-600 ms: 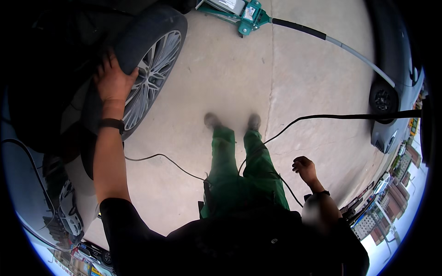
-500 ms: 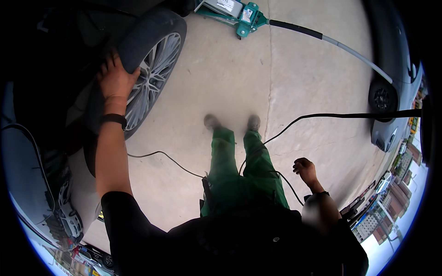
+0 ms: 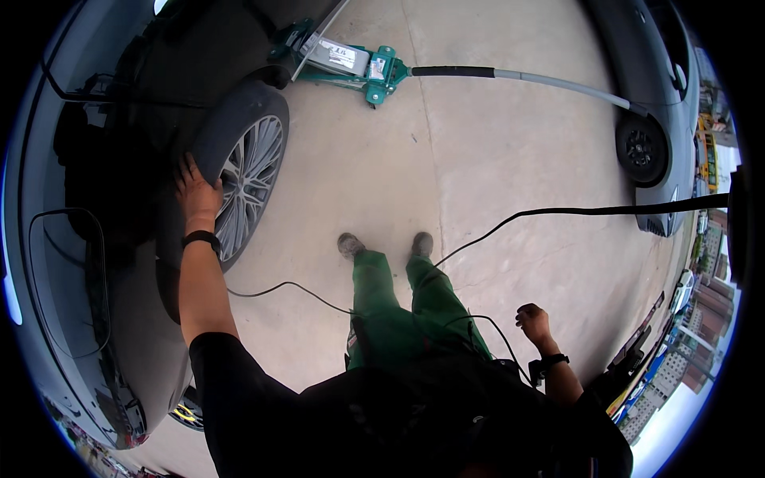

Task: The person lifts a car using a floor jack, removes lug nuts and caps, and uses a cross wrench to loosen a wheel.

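Change: your view now takes in more of the jack; your left hand (image 3: 195, 191) stays flat on the tyre (image 3: 227, 139).
Cars: two, dark car (image 3: 96, 199) at left, grey car (image 3: 661, 95) at right.
Tyre: on the dark car's wheel (image 3: 249, 187), upper left.
Jack (image 3: 351, 62): one, green, pale label on top.
Right hand (image 3: 534, 323): fingers loosely curled, holding nothing.

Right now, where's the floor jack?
In the head view, the green floor jack sits at the top centre on the concrete, beside the dark car's front wheel, where the left hand rests; its long handle points right.
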`<control>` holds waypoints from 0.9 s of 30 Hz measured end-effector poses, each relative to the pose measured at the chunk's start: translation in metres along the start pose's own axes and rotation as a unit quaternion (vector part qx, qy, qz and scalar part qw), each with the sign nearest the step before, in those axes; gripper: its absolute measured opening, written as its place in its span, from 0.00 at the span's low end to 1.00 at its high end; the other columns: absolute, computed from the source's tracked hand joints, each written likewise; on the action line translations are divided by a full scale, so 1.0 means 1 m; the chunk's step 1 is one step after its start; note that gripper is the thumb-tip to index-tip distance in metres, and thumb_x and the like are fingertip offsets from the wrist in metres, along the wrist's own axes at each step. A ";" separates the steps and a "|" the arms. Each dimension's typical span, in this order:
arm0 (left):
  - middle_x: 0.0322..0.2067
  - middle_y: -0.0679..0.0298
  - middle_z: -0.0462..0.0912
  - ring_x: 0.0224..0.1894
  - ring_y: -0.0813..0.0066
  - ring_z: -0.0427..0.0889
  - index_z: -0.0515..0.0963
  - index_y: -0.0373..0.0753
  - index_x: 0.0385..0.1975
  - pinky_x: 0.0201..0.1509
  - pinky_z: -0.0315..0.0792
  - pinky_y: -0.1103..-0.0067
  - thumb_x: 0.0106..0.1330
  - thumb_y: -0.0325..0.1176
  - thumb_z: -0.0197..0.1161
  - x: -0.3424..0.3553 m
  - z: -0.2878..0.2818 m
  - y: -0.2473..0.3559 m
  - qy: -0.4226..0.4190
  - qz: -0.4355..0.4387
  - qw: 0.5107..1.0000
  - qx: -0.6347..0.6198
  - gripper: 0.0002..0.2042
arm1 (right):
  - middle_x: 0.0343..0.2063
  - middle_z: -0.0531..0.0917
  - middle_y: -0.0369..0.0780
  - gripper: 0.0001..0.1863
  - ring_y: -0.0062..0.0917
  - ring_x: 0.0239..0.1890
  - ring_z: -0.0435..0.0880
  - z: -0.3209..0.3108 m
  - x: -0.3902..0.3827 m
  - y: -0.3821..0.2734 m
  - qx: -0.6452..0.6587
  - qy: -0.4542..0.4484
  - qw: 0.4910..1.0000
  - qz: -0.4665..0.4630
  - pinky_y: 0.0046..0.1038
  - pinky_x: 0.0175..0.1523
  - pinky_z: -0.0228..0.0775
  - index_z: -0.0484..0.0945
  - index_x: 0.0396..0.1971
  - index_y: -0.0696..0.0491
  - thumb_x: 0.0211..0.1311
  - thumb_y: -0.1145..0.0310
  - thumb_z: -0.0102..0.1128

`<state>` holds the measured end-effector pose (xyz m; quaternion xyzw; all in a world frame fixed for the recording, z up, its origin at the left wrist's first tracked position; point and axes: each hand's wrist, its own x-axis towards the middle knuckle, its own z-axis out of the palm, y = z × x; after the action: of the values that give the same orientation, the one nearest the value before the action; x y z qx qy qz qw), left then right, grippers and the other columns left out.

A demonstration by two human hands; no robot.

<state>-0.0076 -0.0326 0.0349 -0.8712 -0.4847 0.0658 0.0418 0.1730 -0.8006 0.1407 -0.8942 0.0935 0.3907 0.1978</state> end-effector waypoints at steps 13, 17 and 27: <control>0.59 0.39 0.69 0.62 0.43 0.68 0.65 0.25 0.59 0.66 0.65 0.64 0.59 0.44 0.65 -0.245 0.006 0.098 -0.131 -0.135 0.947 -0.260 0.35 | 0.30 0.82 0.41 0.12 0.23 0.26 0.82 -0.218 0.141 0.052 0.178 0.130 0.975 0.017 0.23 0.28 0.73 0.77 0.41 0.61 0.61 0.72 0.51; 0.58 0.39 0.70 0.62 0.46 0.69 0.67 0.25 0.59 0.66 0.66 0.64 0.59 0.49 0.63 -0.355 -0.009 0.154 -0.180 -0.291 0.910 -0.235 0.36 | 0.31 0.82 0.39 0.13 0.20 0.26 0.80 -0.334 0.233 0.042 0.256 0.141 0.954 -0.068 0.20 0.28 0.70 0.76 0.44 0.60 0.61 0.71 0.51; 0.59 0.36 0.70 0.65 0.47 0.68 0.68 0.21 0.57 0.67 0.64 0.68 0.56 0.54 0.61 -0.566 -0.035 0.295 -0.348 -0.556 0.687 -0.312 0.40 | 0.48 0.80 0.42 0.27 0.29 0.50 0.80 -0.520 0.383 -0.104 0.313 0.116 0.918 -0.212 0.29 0.54 0.72 0.71 0.56 0.60 0.63 0.57 0.56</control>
<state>-0.0496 -0.6699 0.0715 -0.3189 -0.8529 0.1734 -0.3753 0.8093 -0.9335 0.2085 -0.8246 0.0411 0.1837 0.5334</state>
